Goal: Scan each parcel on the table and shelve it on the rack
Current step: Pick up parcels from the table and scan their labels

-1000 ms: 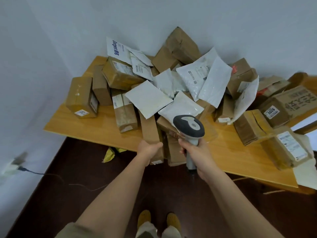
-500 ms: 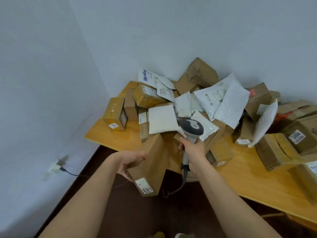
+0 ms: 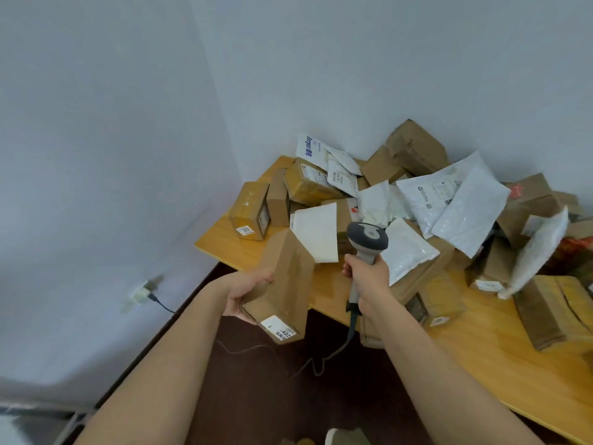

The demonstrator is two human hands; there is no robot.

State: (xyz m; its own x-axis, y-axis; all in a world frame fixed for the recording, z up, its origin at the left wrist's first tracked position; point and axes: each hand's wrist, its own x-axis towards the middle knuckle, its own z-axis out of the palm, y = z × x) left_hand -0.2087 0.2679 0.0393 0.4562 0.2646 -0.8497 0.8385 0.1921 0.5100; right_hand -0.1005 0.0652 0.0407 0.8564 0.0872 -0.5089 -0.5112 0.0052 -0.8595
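The left hand (image 3: pixel 245 292) has its grip curled around a long brown box (image 3: pixel 282 287), held off the table (image 3: pixel 500 358) edge, label end nearest the camera. The right hand (image 3: pixel 369 277) grips the scanner (image 3: pixel 365 240) handle, head raised beside the box. Behind them, piled parcels (image 3: pixel 417 200) crowd the table.
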